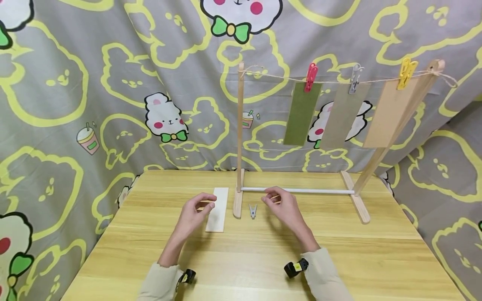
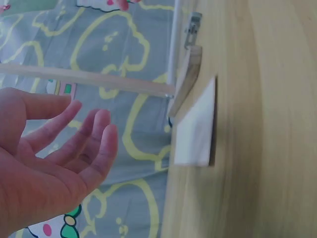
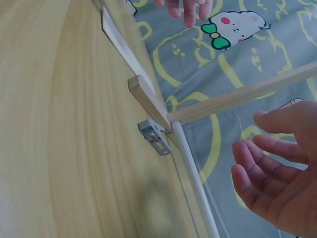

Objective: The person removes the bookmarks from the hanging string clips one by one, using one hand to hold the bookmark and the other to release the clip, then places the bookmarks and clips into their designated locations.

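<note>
My left hand [image 1: 195,212] hovers with loosely bent fingers beside a white rectangular card [image 1: 217,211] lying on the table. Nothing is in its grasp, as the left wrist view confirms. On the other side, my right hand [image 1: 283,205] hangs above the table near a grey clothespin [image 1: 253,211], its fingers relaxed and holding nothing. That clothespin lies just right of the left wooden foot [image 1: 238,204] of a small clothesline stand. In the right wrist view the clothespin [image 3: 154,136] sits apart from the fingers.
A string [image 1: 276,77] runs between two wooden posts. From it hang a green card [image 1: 302,115] on a red clothespin [image 1: 311,77], a grey card [image 1: 344,117] on a grey clothespin, and a tan card [image 1: 385,115] on a yellow one. A white rod [image 1: 312,191] joins the feet.
</note>
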Motion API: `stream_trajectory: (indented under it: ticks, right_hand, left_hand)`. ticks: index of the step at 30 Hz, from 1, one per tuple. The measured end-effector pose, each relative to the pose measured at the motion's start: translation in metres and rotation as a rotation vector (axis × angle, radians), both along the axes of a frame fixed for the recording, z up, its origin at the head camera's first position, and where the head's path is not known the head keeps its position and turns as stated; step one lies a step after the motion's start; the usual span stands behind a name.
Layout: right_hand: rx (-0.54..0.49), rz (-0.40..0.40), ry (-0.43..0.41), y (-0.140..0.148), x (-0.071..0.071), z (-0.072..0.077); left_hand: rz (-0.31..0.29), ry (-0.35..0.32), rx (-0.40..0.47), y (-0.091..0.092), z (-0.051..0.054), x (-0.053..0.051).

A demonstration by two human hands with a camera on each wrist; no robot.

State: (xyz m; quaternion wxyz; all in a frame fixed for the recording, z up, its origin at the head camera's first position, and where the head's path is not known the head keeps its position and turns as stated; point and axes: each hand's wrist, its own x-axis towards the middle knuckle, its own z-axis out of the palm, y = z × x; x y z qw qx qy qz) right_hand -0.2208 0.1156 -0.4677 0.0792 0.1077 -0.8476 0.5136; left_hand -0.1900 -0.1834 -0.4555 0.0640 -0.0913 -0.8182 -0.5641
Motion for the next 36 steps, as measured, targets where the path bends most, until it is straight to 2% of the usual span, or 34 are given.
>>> stream_trajectory:
  ticks: [8,11,12,18,19,26,33,36]
  right_hand:
    - [-0.052,0.010,0.037,0.009,0.004,0.009]
    - [-0.055,0.012,0.052,0.011,0.006,0.013]
    - [-0.054,0.009,0.053,0.012,0.007,0.015]
    - [-0.060,-0.004,0.098,0.021,0.011,0.027]
    - [-0.063,-0.007,0.112,0.023,0.012,0.029]
    - [-0.082,-0.020,0.136,0.031,0.015,0.037]
    - [-0.092,-0.021,0.142,0.034,0.017,0.042]
    - [-0.094,-0.035,0.147,0.033,0.021,0.049]
  left_hand:
    - [-0.026,0.023,0.061,0.008,0.007,-0.004]
    - [-0.037,0.040,0.097,0.011,0.010,-0.006]
    - [-0.040,0.042,0.107,0.013,0.014,-0.004]
    - [-0.044,0.076,0.128,0.020,0.019,-0.005]
    - [-0.043,0.088,0.131,0.019,0.016,-0.007]
    - [-0.052,0.147,0.139,0.021,0.017,-0.005]
    - [-0.035,0.175,0.147,0.024,0.020,-0.003]
    - [-0.047,0.180,0.151,0.026,0.022,-0.003]
